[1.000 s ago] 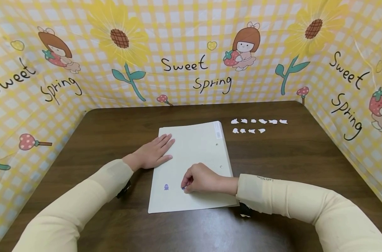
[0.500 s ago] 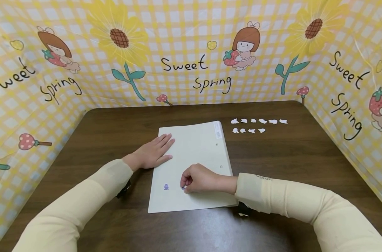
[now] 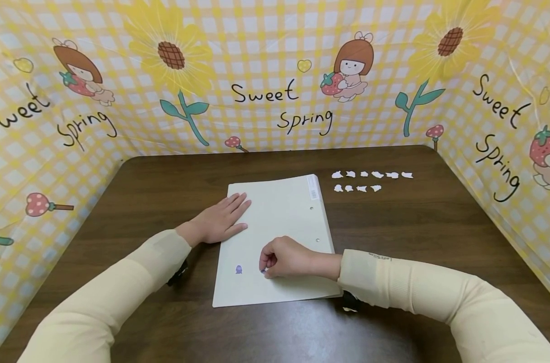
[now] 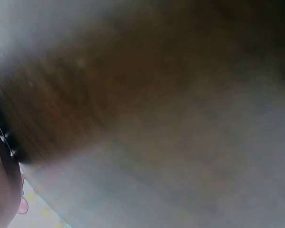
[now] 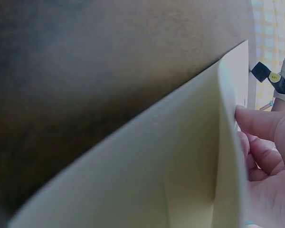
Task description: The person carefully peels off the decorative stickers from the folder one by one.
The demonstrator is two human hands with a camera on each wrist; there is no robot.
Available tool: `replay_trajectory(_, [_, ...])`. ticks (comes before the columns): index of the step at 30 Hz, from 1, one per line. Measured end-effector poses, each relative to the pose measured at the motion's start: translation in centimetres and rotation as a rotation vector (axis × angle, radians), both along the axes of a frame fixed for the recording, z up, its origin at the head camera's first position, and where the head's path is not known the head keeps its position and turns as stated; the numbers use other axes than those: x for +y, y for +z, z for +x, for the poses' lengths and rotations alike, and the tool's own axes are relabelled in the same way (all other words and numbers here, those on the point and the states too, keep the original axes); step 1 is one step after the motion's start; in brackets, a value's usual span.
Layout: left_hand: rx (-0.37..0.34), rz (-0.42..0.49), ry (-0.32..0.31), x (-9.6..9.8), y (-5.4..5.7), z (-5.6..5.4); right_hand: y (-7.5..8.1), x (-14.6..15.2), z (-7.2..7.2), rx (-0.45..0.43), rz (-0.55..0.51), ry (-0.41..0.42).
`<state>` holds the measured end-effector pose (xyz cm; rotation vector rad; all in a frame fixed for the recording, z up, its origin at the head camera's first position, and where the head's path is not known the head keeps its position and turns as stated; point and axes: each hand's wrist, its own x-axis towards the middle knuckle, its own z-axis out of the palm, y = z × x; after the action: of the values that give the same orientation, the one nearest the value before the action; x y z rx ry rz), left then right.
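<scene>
A pale cream folder or pad (image 3: pixel 279 212) with small metal rivets lies on the brown table. My left hand (image 3: pixel 220 219) rests on its left edge, fingers spread flat. Over the lower middle of the sheet, my right hand (image 3: pixel 288 257) pinches a small purple piece (image 3: pixel 263 271) between thumb and fingers, down at the surface; most of the piece is hidden. To its left, a small purple sticker-like figure (image 3: pixel 239 269) lies on the sheet. In the right wrist view, the right hand (image 5: pixel 268 147) shows with curled fingers beyond the folder's loose edge.
Two rows of small white cut-out shapes (image 3: pixel 363 175) lie on the table (image 3: pixel 420 242) at the back right. A yellow checked cloth (image 3: pixel 257 65) with printed flowers stands around the back and sides. The left wrist view is mostly blurred.
My right hand has shifted very slightly to the left while pinching the purple piece. My left hand stays in place on the folder.
</scene>
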<state>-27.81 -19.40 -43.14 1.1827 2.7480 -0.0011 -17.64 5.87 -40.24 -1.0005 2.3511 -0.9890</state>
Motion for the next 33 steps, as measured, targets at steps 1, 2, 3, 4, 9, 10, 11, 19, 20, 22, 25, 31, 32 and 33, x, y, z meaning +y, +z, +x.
replay_trajectory(1, [0.0, 0.005, -0.001, 0.02, 0.07, 0.04, -0.05, 0.03, -0.01, 0.0, -0.007, -0.005])
replay_trajectory(2, [0.0, 0.009, -0.002, 0.05, 0.12, 0.07, -0.08, 0.07, -0.02, 0.001, -0.013, -0.01])
replay_trajectory(3, [0.0, 0.013, -0.003, 0.06, 0.17, 0.09, -0.09, 0.1, -0.02, 0.003, -0.018, -0.016])
replay_trajectory(4, [0.0, 0.01, -0.003, 0.07, 0.19, 0.1, -0.11, 0.15, -0.03, 0.008, -0.022, -0.019])
replay_trajectory(9, [-0.002, -0.01, 0.002, 0.08, 0.06, 0.02, -0.15, 0.34, -0.06, 0.06, -0.008, -0.021])
replay_trajectory(10, [-0.002, -0.015, 0.004, 0.08, 0.01, -0.01, -0.16, 0.36, -0.05, 0.07, -0.006, -0.018])
replay_trajectory(11, [-0.005, -0.018, 0.007, 0.09, 0.01, -0.02, -0.17, 0.37, -0.03, 0.075, -0.003, -0.016])
replay_trajectory(19, [0.0, 0.001, -0.001, 0.19, 0.24, 0.15, -0.17, 0.37, 0.04, 0.083, -0.02, 0.002])
replay_trajectory(20, [0.002, 0.001, -0.002, 0.2, 0.26, 0.17, -0.18, 0.36, 0.02, 0.076, -0.022, 0.0])
replay_trajectory(22, [0.007, 0.001, -0.004, 0.21, 0.31, 0.21, -0.14, 0.27, -0.01, 0.065, -0.024, 0.0])
replay_trajectory(25, [0.015, -0.001, -0.006, 0.19, 0.37, 0.21, -0.06, 0.11, -0.1, 0.057, -0.016, 0.013])
replay_trajectory(31, [0.007, -0.008, -0.005, 0.29, 0.64, 0.3, 0.02, -0.1, -0.26, 0.042, 0.026, 0.054])
replay_trajectory(32, [0.005, -0.007, -0.004, 0.32, 0.67, 0.31, 0.01, -0.09, -0.27, 0.04, 0.03, 0.05])
replay_trajectory(33, [0.002, -0.007, -0.002, 0.34, 0.7, 0.32, -0.03, -0.07, -0.29, 0.04, 0.031, 0.043])
